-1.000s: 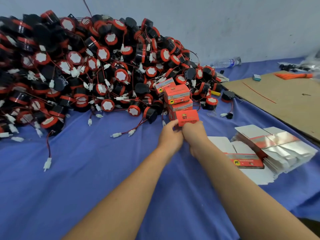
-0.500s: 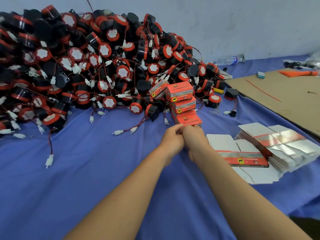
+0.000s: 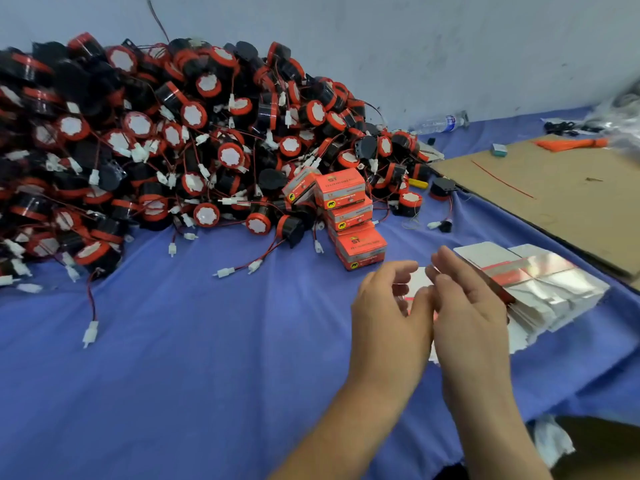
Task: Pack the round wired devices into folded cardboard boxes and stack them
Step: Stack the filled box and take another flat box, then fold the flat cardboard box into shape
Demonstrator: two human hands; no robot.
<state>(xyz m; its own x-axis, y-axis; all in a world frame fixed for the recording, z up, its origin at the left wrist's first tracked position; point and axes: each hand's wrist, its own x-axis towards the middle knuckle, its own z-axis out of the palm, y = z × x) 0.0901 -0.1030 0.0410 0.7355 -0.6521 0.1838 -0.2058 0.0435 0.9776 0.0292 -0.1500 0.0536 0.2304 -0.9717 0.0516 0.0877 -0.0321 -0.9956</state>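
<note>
The left hand (image 3: 391,317) and right hand (image 3: 467,313) were loosely curled over the flats (image 3: 554,285) at 3 o'clock; couldn't tell if either pinched one. They looked light and bendy, so I'd pinch an edge.

We faced a pale, scuffed wall (image 3: 433,46) at twelve o'clock, behind a tabletop (image 3: 138,420) draped in a blue cloth (image 3: 242,334). At two o'clock a brown cardboard sheet (image 3: 561,202) lay flat. At one o'clock a clear bottle (image 3: 438,123) lay beside the wall.
</note>
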